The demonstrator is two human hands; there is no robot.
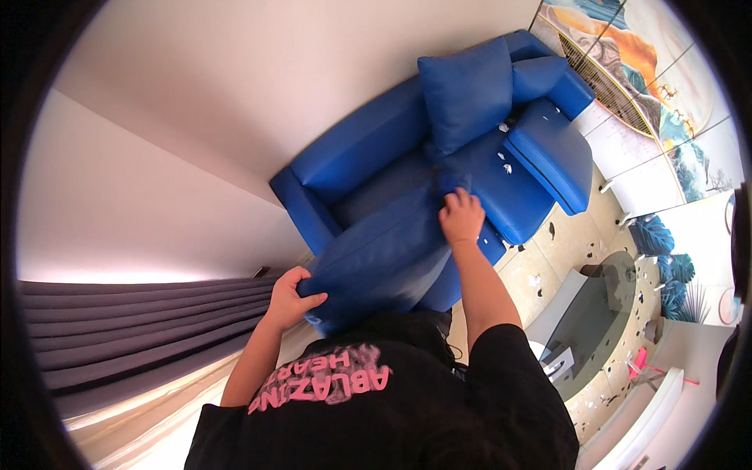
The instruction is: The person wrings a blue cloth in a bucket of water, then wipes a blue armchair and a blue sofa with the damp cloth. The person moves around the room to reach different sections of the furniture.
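Note:
A large blue leather-like cushion (pixel 382 252) lies tilted across the near end of a blue sofa (pixel 364 147), close to my body. My left hand (pixel 291 298) grips its near left corner, thumb on top. At its far right edge is my right hand (pixel 462 216), slightly blurred, its fingers curled over a small dark blue patch (pixel 453 181); whether that is a cloth or part of the cushion I cannot tell. Beyond, a big square cushion (pixel 467 94) leans on the backrest, with a smaller pillow (pixel 537 77) beside it. Another seat cushion (pixel 552 155) rests tilted on the seat.
White scraps (pixel 507 168) lie on the sofa seat. An oval glass-topped table (pixel 593 329) stands to the right on a tiled floor (pixel 531 264) strewn with dark and white bits. Grey curtains (pixel 158 329) hang at the left. A patterned cabinet wall (pixel 640 88) stands at the upper right.

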